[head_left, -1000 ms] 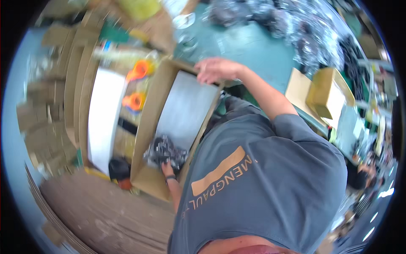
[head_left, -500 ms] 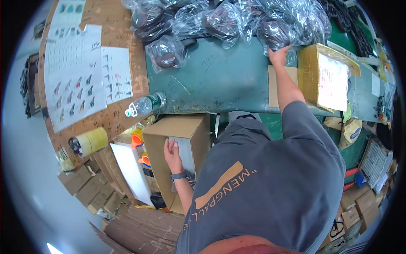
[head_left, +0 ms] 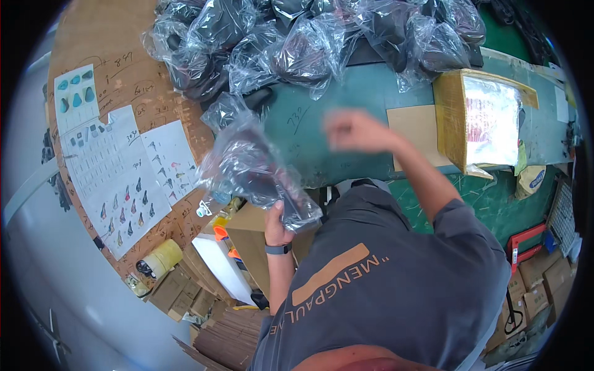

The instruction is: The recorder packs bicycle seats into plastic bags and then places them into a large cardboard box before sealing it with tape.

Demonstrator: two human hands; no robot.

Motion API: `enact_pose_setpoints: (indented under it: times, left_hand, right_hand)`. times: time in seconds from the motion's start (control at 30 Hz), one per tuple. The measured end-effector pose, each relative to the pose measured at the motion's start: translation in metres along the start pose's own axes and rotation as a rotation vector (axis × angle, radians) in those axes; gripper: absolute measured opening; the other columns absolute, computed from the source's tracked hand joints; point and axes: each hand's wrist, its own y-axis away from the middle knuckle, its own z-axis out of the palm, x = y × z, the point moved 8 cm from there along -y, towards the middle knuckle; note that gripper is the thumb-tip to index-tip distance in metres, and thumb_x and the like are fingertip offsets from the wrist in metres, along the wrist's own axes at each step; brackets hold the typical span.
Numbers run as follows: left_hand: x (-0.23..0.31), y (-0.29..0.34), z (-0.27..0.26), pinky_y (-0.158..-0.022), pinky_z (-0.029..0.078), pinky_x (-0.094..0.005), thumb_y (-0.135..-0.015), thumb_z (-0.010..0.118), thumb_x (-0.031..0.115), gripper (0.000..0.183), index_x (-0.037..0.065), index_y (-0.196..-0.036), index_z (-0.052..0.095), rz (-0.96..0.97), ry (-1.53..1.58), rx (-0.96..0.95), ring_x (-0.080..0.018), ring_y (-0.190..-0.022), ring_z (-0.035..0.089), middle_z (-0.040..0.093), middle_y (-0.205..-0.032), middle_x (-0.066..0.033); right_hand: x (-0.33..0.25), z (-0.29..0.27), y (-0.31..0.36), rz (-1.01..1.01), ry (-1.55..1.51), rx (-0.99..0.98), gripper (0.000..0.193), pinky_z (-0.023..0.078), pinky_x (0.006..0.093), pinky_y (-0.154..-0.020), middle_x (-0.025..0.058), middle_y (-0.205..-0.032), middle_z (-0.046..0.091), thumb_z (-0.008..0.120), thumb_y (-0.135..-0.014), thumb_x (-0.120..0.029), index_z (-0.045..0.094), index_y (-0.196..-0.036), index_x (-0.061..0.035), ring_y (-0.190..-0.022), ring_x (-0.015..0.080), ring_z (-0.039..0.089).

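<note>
My left hand (head_left: 278, 227), with a band on its wrist, grips the lower end of a dark bicycle saddle (head_left: 250, 167) in a clear plastic bag. The saddle is raised at the near left edge of the green table (head_left: 346, 99), in front of a plastic bottle (head_left: 221, 196) that it mostly hides. My right hand (head_left: 359, 130) hangs over the middle of the table, apart from the saddle. Motion smears its fingers. Several more bagged dark saddles (head_left: 309, 52) lie heaped along the far side.
An open cardboard box (head_left: 250, 226) stands below the table's near edge, partly covered by my left arm and the saddle. To the right are a flat cardboard piece (head_left: 414, 133) and a yellow-taped carton (head_left: 450, 117). Picture sheets (head_left: 117, 179) and a yellow tape roll (head_left: 162, 256) are on the left.
A bagged saddle has come from the heap into my left hand, which was at the box before. My right hand has left the heap, moving left and nearer. The view has shifted.
</note>
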Motion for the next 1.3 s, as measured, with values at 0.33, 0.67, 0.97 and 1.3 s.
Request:
enact_pose_setpoints:
  times: [0.33, 0.67, 0.97, 1.3]
  left_hand:
    - [-0.052, 0.101, -0.105, -0.095, 0.058, -0.0475, -0.085, 0.08, 0.033, 0.067, 0.002, -0.141, 0.059, 0.025, 0.501, 0.078, -0.0303, -0.111, 0.069, 0.068, -0.129, -0.0157]
    - [-0.103, 0.243, -0.231, -0.107, 0.055, -0.0484, -0.086, 0.08, 0.029, 0.075, -0.002, -0.15, 0.056, 0.254, 0.529, 0.178, -0.031, -0.121, 0.068, 0.068, -0.138, -0.0164]
    - [-0.119, 0.353, -0.459, -0.107, 0.053, -0.043, -0.081, 0.092, 0.018, 0.064, 0.001, -0.136, 0.065, 0.414, -0.374, 0.487, -0.0258, -0.12, 0.069, 0.075, -0.126, -0.0122]
    - [-0.219, 0.301, -0.619, -0.118, 0.04, -0.0558, -0.091, 0.066, 0.008, 0.044, 0.022, -0.133, 0.07, 0.224, -1.852, 0.065, -0.0335, -0.138, 0.056, 0.067, -0.139, -0.0103]
  right_hand:
    - [0.111, -0.24, -0.018, 0.329, 1.073, 1.396, 0.115, 0.049, 0.0519, -0.113, 0.0314, -0.144, 0.057, 0.092, -0.079, -0.024, 0.023, -0.167, 0.0012, -0.127, 0.048, 0.06]
    - [0.21, -0.058, -0.015, 0.742, 0.715, 0.914, 0.101, 0.051, 0.0512, -0.113, 0.0261, -0.144, 0.067, 0.093, -0.072, -0.055, 0.057, -0.148, 0.001, -0.132, 0.0451, 0.066]
    - [0.191, 0.16, 0.014, 0.424, -0.83, 0.442, 0.043, 0.064, 0.0445, -0.088, 0.0165, -0.125, 0.075, 0.072, -0.099, -0.022, 0.067, -0.134, 0.0009, -0.102, 0.0302, 0.075]
    - [0.01, 0.408, 0.022, 0.599, -0.176, -0.255, 0.061, 0.067, 0.0472, -0.083, 0.0232, -0.125, 0.075, 0.077, -0.093, -0.019, 0.058, -0.146, 0.0062, -0.102, 0.0338, 0.078]
